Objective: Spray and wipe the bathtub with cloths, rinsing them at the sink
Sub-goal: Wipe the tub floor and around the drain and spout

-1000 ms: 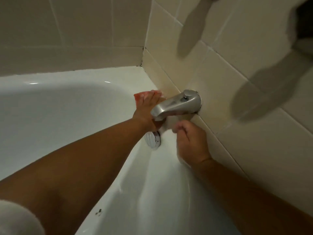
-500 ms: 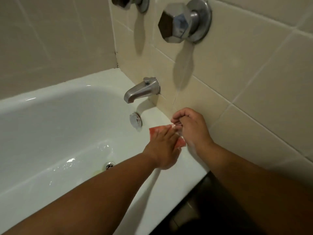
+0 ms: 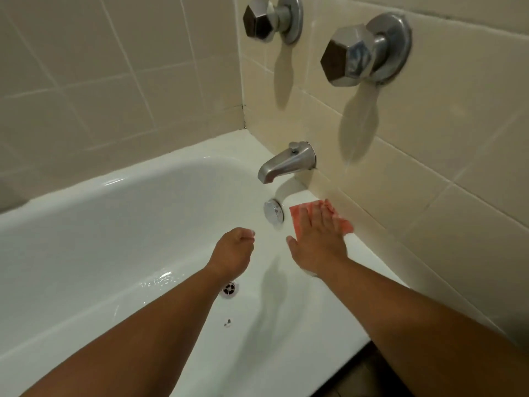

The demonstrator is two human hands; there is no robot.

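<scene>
A pink cloth (image 3: 299,217) lies on the white bathtub's (image 3: 120,224) end rim, against the tiled wall just right of the overflow plate. My right hand (image 3: 317,239) lies flat on the cloth with straight fingers and presses it onto the rim. My left hand (image 3: 233,249) hovers over the tub's inside, left of the cloth, fingers loosely curled and holding nothing. Water glistens on the tub floor near the drain (image 3: 230,289).
A metal spout (image 3: 286,163) juts from the beige tiled wall (image 3: 429,173) above the round overflow plate (image 3: 274,211). Two faceted tap knobs (image 3: 269,18) (image 3: 357,51) sit higher on the wall. Dark floor shows at the bottom right.
The cloth has passed from under my left hand to under my right hand. My left hand has lifted off and moved left over the tub. The view has pulled back.
</scene>
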